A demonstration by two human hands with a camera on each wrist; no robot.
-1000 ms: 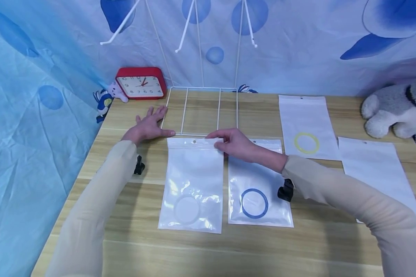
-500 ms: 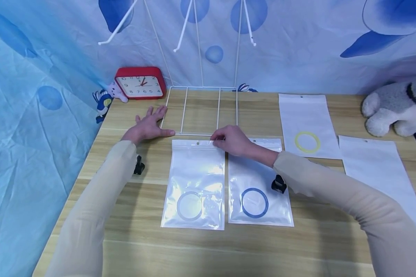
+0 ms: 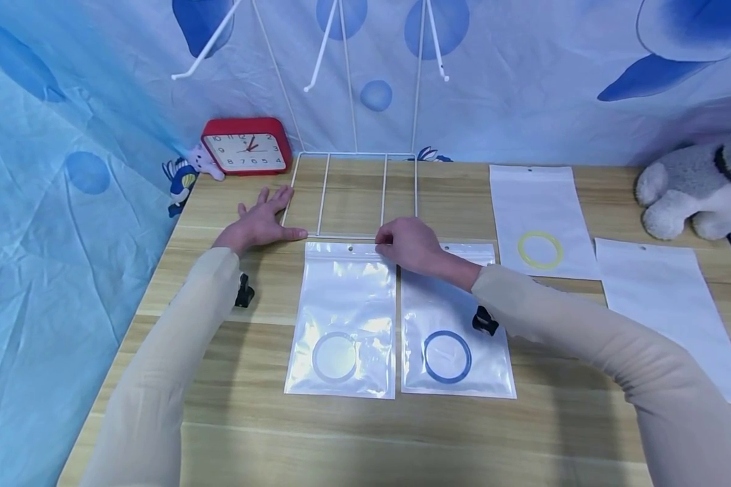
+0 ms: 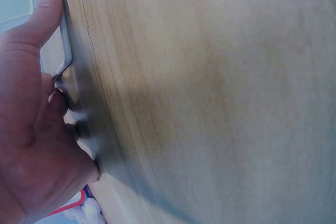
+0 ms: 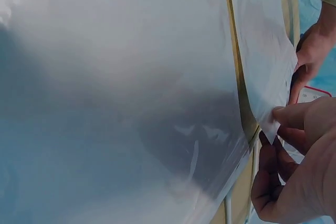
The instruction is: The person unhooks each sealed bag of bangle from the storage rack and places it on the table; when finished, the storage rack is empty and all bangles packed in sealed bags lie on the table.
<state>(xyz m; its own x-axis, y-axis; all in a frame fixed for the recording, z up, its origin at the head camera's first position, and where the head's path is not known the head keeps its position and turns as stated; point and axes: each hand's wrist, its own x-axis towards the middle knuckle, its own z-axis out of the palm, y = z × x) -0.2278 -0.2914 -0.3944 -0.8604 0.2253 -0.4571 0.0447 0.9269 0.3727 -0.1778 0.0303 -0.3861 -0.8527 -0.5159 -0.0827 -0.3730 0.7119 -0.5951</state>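
Observation:
My right hand (image 3: pixel 409 245) pinches the top right corner of a glossy white zip bag (image 3: pixel 348 304) with a pale ring (image 3: pixel 334 356) showing near its bottom. In the right wrist view, thumb and fingers hold that bag's corner (image 5: pixel 270 124). A second zip bag (image 3: pixel 451 304), with a blue ring (image 3: pixel 447 357), lies just to the right, partly under my right forearm. My left hand (image 3: pixel 260 220) rests with spread fingers at the front left corner of a white wire rack (image 3: pixel 322 196). Its thumb lies along the rack's wire in the left wrist view.
White hooks (image 3: pixel 319 54) jut forward from the rack's upright part. A red clock (image 3: pixel 247 146) stands behind my left hand. To the right lie a bag with a yellow ring (image 3: pixel 540 250) and a plain white bag (image 3: pixel 664 304). A plush dog (image 3: pixel 694 189) sits at the right edge.
My right hand has shifted slightly right and back, drawing the pale-ring bag with it, so it lies straighter alongside the blue-ring bag. My left hand has stayed in place.

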